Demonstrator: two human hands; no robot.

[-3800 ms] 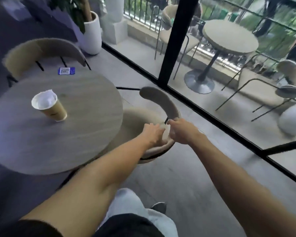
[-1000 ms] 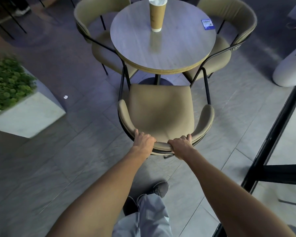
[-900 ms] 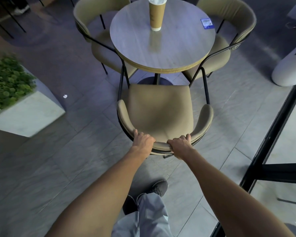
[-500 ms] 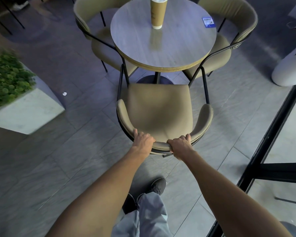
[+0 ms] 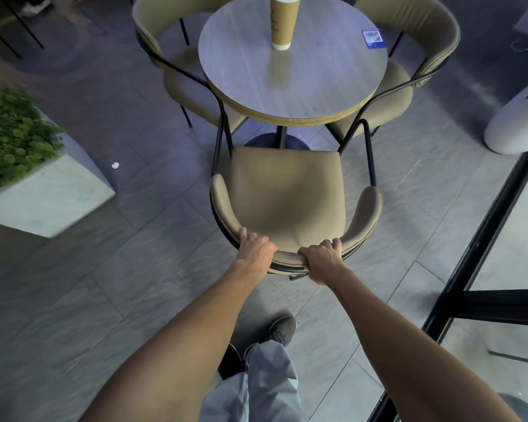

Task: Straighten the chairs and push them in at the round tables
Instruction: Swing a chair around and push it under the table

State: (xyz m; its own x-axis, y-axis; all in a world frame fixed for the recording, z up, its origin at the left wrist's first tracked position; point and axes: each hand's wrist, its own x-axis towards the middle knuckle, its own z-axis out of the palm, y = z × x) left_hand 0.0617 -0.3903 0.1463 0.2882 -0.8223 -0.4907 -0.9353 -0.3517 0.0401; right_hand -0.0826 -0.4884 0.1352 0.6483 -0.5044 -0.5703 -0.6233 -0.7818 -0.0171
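— Moved since half a second back? 
— Barely: near chair (image 5: 287,193) nudged slightly closer to the round table (image 5: 293,71), front edge just short of the rim, not yet tucked under.
— Grip? 
— Left hand (image 5: 255,248) and right hand (image 5: 322,260) both clenched over the curved backrest.
— Smaller things? 
— Paper cup (image 5: 284,22) upright on top; blue card (image 5: 373,39) near the far right edge.

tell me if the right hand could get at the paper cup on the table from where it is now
Probably not without stepping closer. The right hand is shut on the near chair backrest, and that chair's seat lies between the person and the paper cup, which stands on the far part of the round table.
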